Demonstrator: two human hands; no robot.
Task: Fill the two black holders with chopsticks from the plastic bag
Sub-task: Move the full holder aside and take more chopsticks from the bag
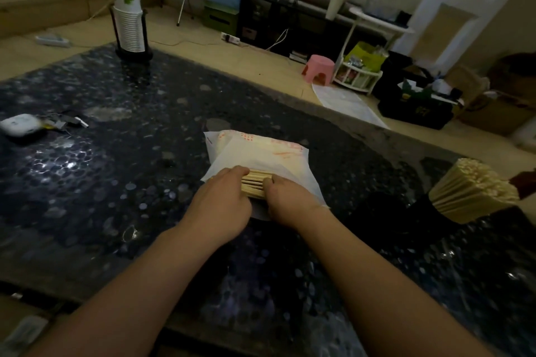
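My left hand [223, 200] and right hand [285, 201] both grip the chopsticks [255, 182], which point away into the bag [261, 153].

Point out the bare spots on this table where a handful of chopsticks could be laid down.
Bare tabletop lies left of the plastic bag, between it and the white device; more lies behind the bag toward the cup stack. It is crowded right of the bag, by the filled holder.
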